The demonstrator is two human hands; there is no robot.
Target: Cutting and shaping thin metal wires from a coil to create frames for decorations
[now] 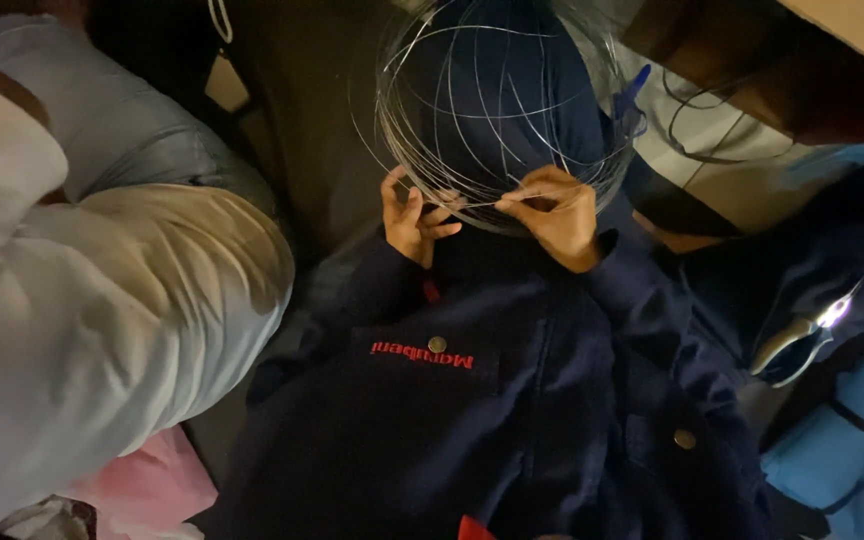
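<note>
A tangled coil of thin silvery wire [497, 100] lies over my dark blue trouser leg in the upper middle of the view. My left hand [410, 218] and my right hand [558, 212] meet at the coil's near edge. Each pinches a strand of the wire between thumb and fingers, and a short stretch of wire runs taut between them. Both sleeves belong to a dark blue work jacket [512, 400] with metal snap buttons and red stitching on the chest pocket.
Another person in a pale grey shirt [102, 300] fills the left side. A blue bag [842, 440] and a shiny metal tool [802, 335] sit at right. Dark wooden furniture [752, 60] stands at the upper right. Pink cloth [152, 490] lies at the bottom left.
</note>
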